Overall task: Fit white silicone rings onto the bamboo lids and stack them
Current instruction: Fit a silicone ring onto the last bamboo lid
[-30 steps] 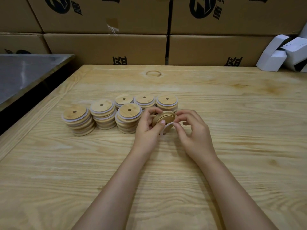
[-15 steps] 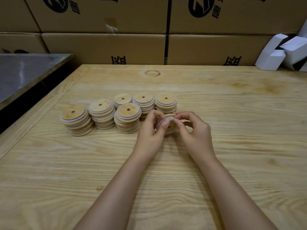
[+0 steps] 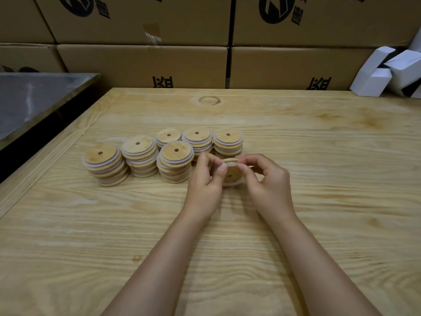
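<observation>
Lid [image 3: 230, 175] turned since a second ago: was on edge, now its flat face with small hole looks up at me. White ring [image 3: 232, 184] sits round its rim. My left hand [image 3: 204, 181] and right hand [image 3: 267, 181] both pinch lid, near middle of desk [image 3: 319, 156]. Six lid stacks [image 3: 176, 156] stand just left of my hands.

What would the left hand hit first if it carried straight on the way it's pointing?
Probably the rightmost stack of lids, just behind the bamboo lid the left hand grips; the neighbouring stack is close too, and depth is unclear.
</observation>
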Motion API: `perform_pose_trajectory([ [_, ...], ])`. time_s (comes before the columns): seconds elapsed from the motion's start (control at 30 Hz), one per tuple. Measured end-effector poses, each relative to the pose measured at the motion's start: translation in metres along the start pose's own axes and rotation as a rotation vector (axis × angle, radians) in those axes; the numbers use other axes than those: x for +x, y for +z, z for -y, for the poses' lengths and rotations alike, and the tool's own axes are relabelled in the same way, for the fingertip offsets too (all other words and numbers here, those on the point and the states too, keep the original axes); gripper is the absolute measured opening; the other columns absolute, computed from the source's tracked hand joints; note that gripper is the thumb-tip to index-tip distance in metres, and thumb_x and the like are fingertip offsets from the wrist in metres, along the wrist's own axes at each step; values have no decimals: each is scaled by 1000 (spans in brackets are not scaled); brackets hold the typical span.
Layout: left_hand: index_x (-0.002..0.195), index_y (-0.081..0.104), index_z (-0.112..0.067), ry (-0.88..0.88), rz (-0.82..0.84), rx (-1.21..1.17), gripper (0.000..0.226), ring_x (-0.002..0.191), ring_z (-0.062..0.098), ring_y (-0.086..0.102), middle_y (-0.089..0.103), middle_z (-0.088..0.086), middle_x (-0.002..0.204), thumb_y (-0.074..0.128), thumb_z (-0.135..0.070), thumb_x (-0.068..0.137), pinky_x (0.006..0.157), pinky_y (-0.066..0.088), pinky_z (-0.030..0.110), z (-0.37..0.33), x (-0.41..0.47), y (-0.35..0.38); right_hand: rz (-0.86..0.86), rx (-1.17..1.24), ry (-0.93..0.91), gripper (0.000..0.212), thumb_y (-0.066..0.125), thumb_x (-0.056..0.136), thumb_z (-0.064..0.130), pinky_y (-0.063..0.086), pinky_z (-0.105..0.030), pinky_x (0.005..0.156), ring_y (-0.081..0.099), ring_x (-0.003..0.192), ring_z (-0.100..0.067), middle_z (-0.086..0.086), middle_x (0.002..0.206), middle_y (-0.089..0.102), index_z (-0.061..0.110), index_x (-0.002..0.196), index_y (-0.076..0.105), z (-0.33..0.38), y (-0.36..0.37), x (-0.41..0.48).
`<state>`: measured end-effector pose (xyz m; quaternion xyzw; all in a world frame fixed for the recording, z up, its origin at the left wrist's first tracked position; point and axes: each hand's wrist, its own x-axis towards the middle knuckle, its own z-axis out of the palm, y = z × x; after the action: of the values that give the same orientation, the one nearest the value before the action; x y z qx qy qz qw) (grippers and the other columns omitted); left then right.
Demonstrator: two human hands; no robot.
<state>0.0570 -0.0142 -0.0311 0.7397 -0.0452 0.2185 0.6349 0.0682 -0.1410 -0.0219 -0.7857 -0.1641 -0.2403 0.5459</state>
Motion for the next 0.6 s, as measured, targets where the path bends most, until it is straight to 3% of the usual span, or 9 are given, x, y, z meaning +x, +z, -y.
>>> perform_pose_trajectory([
  [0.27, 77, 51, -24, -127, -9, -122, 6, 85, 21, 59, 62, 0, 85, 57, -24, 78, 84, 47, 64, 0, -1, 0, -39, -45, -9, 9, 67, 82, 1, 49, -16, 73, 63, 78, -6, 8, 79, 67, 9, 84, 70, 2, 0, 0],
  [0.37, 77, 51, -24, -147, -16, -150, 6, 89, 32, 59, 62, 10, 89, 57, -23, 78, 83, 45, 66, 0, -1, -1, -36, -62, -35, 10, 67, 82, -1, 48, -14, 73, 62, 79, -5, 8, 80, 66, 8, 84, 69, 2, 0, 0],
  [0.6, 79, 50, -22, -167, -26, -175, 5, 88, 28, 59, 61, 3, 85, 55, -23, 79, 84, 47, 65, -1, -2, 0, -37, -76, -61, 11, 67, 81, -3, 50, -16, 75, 62, 79, -5, 8, 82, 66, 6, 85, 69, 1, 0, 0],
])
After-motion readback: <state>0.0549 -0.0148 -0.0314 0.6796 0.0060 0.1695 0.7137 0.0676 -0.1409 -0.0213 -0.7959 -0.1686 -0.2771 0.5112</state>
